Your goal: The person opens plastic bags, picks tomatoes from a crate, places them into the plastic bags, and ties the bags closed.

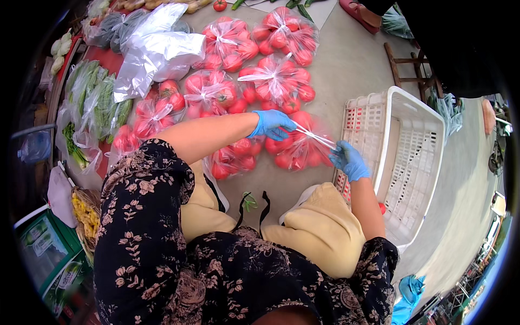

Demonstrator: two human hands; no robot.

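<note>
A clear plastic bag of tomatoes (300,150) rests on the floor before me. Its twisted top is pulled taut between my two hands, both in blue gloves. My left hand (273,124) grips one end of the twisted plastic, above the bag. My right hand (350,161) pinches the other end, by the white crate. Several more tied bags of tomatoes (274,79) lie close together beyond and to the left, some touching.
A white plastic crate (438,162) stands at the right, with a wooden stool (410,61) behind it. Bagged green vegetables (95,101) and silvery plastic bags (160,48) lie at the left. A loose tomato (219,5) and a red shoe (360,15) are at the top.
</note>
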